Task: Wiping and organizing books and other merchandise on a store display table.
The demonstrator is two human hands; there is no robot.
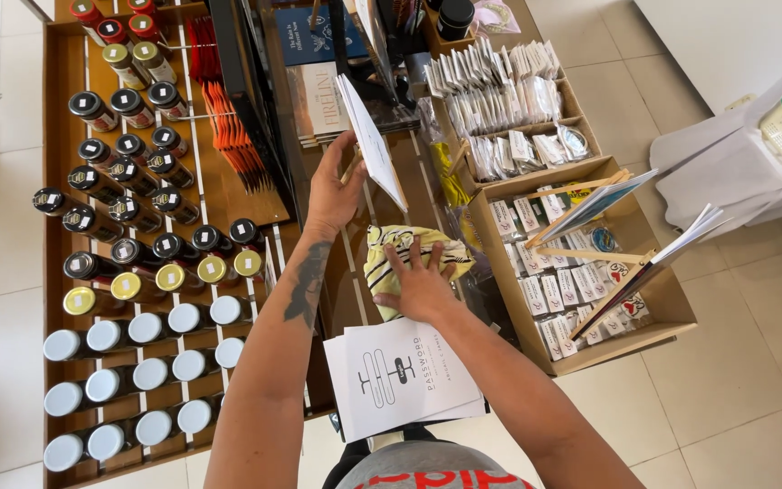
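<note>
Your left hand [335,192] holds a white booklet [371,140] lifted; your right hand [420,282], fingers spread flat, presses a yellow cloth [391,249] on the worktop [355,299], mid-wipe.

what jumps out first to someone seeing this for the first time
At the centre, the right hand presses flat on a crumpled yellow and white cloth on the glossy brown table, while the left hand lifts a thin white booklet above it. To the left, rows of lidded jars fill the wooden display, and to the right, a cardboard box of small white packets stands at the table's edge.
</note>
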